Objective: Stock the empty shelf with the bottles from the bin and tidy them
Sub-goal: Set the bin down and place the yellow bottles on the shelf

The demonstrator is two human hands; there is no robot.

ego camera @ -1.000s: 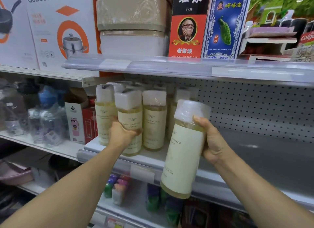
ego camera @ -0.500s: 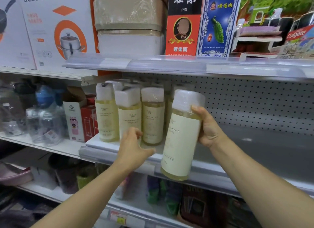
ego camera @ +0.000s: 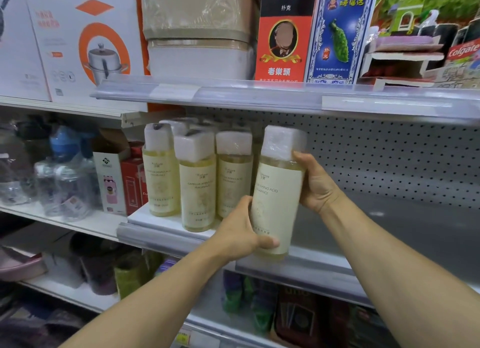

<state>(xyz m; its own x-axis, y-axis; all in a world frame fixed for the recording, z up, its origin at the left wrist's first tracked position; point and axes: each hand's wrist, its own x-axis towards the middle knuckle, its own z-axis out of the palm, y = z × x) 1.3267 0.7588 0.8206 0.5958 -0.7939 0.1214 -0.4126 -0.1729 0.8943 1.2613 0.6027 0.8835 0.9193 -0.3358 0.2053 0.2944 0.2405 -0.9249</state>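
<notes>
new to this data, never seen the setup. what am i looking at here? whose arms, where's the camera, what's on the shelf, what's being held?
There is no robot here. A person wears one wide-angle camera on the head, looking forward and down, so the two bare arms that reach in from below are their own. It is the only view.

They face a shop shelf with a pegboard back. At its left end stand several pale yellow bottles with wrapped white caps; the right part is bare grey metal.

Both hands hold one more bottle of the same kind, upright, at the front edge beside that row. The left hand grips it low down; the right hand grips it near the cap. Whether its base rests on the shelf is unclear.

Boxes fill the shelf above.
</notes>
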